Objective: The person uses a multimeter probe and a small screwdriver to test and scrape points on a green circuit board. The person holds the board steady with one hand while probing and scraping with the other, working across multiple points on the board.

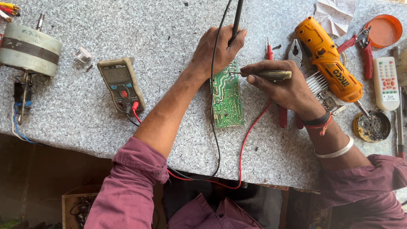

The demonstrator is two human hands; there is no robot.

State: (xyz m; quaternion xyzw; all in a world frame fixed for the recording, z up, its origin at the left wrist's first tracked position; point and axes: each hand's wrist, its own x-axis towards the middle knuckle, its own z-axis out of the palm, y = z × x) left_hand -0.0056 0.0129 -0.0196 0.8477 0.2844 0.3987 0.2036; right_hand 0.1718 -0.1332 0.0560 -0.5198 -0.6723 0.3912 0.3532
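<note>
Centrally on the worktop, nearer its front edge, lies a green circuit board [227, 98], flat with its solder side up. It reads as light, stiff and fragile; by judgement it is best held at its bare edges, clear of the joints. The left hand [218, 48] rests on the board's far end, fingers closed round a black probe [235, 22] held nearly upright. The right hand [285, 87] grips a translucent-handled test screwdriver [271, 75], tip touching the board's upper right edge. Black and red leads [241, 152] loop over the front edge to a multimeter [121, 84] left of the board. Toward the left edge stands a small motor [29, 48]. Right of the hands lie an orange power tool [328, 59], red-handled pliers [360, 44], a white remote [386, 82] and a round tin [372, 126].
</note>
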